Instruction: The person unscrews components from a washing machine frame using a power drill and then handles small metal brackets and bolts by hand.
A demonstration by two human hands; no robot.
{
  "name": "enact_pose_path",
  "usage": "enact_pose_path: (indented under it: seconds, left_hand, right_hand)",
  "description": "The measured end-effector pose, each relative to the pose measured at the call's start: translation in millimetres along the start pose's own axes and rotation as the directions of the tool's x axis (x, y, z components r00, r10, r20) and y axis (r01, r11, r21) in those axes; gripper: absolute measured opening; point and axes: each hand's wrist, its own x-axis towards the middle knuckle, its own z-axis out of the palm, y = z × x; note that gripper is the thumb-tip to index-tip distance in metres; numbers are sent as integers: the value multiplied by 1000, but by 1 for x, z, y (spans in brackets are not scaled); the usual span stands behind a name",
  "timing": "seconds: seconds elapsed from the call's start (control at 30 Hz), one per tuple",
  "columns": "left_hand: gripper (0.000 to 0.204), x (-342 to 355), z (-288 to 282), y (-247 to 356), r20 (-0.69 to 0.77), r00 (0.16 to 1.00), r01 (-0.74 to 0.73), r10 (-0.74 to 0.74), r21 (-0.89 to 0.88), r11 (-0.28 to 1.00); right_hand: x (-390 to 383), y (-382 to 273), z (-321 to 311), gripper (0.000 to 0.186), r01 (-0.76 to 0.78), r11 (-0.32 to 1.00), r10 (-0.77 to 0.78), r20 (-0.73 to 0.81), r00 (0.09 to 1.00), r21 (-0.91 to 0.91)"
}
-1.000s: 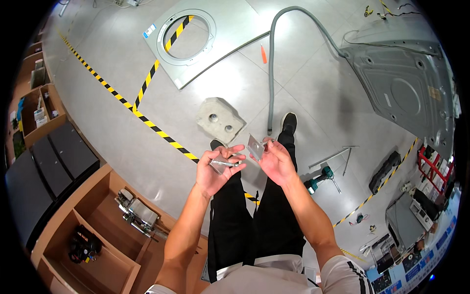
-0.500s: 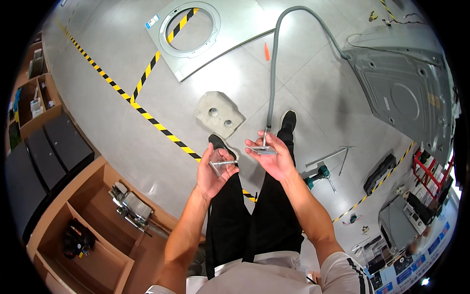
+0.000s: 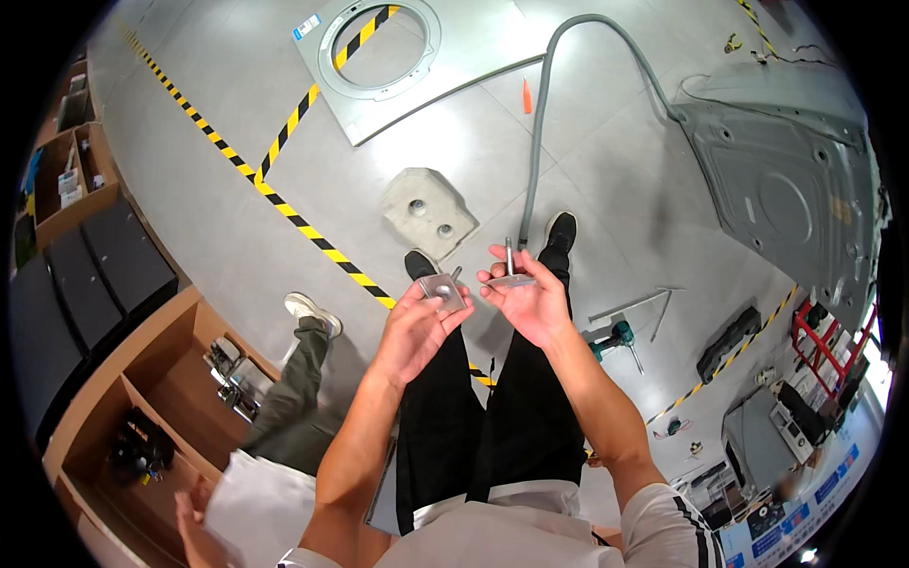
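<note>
My left hand [image 3: 409, 336] grips a small square metal plate [image 3: 441, 291] by its edges; the plate has a round dimple and a short rod pointing away. In my right hand [image 3: 536, 310], fingers and thumb hold a similar flat metal plate [image 3: 512, 281], with its rod standing upright. The two plates are close together but apart, above my feet. Behind the right-hand rod, the lower end of a grey corrugated hose [image 3: 532, 170] reaches down near my right shoe.
Beyond my feet lie a concrete block [image 3: 428, 208] with two holes, a grey panel [image 3: 464, 47] with a round opening and an orange tool [image 3: 526, 97]. A green power drill [image 3: 615, 338] and a large metal cabinet [image 3: 767, 185] are right. Left, a co-worker's leg [image 3: 294, 398] stands by a cardboard box [image 3: 180, 331].
My left hand has turned its plate so its dimpled face shows, and has moved nearer the right hand. A co-worker has come in at the lower left.
</note>
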Motion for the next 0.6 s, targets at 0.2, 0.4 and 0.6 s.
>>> enact_pose_path:
  seconds: [0.2, 0.4, 0.6]
  left_hand:
    - [27, -13, -4, -8, 281, 852, -485, 442, 743, 461]
    - [32, -17, -4, 5, 549, 667, -624, 504, 781, -25]
    - [28, -24, -13, -7, 318, 794, -469, 519, 863, 189]
  right_hand:
    - [-4, 5, 1, 25, 103, 950, -110, -7, 994, -294]
    - [-4, 8, 6, 25, 75, 944, -58, 60, 996, -321]
    - [-5, 19, 15, 29, -46, 910, 80, 66, 995, -412]
